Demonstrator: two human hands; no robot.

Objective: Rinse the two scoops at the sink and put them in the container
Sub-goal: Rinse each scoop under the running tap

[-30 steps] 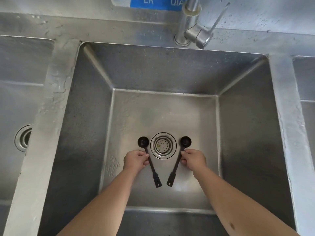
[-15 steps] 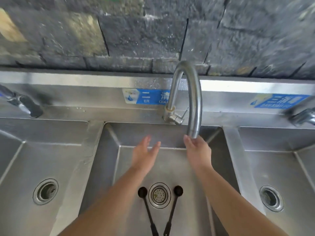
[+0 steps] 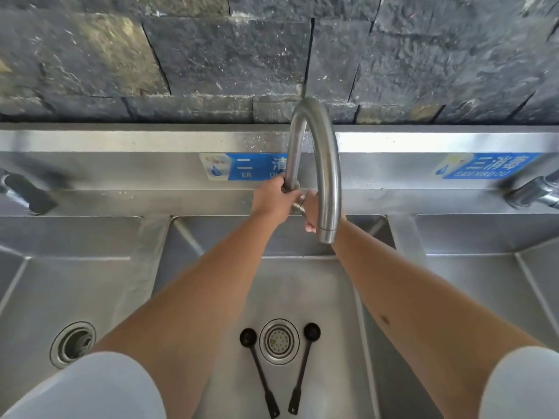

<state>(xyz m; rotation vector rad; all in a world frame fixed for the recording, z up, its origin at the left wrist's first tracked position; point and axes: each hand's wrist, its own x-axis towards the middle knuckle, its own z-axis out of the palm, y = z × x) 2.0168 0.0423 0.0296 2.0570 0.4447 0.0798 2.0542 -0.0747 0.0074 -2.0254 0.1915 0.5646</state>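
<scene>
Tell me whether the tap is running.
Off, as far as shows: no stream falls from the faucet spout, though both hands are at its base. The two scoops lie untouched beside the drain.

On the backsplash (image 3: pixel 121 173), "二 清" and "ER" are read on one blue label (image 3: pixel 245 166); "三消毒" on another (image 3: pixel 487 169).

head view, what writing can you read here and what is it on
"二 清", with "ER" below: blue label on the sink's back panel, right part hidden behind the tap.
"三消毒": blue label to the right.
Small line under it: too blurred to read.
The two scoops: no writing visible.
</scene>
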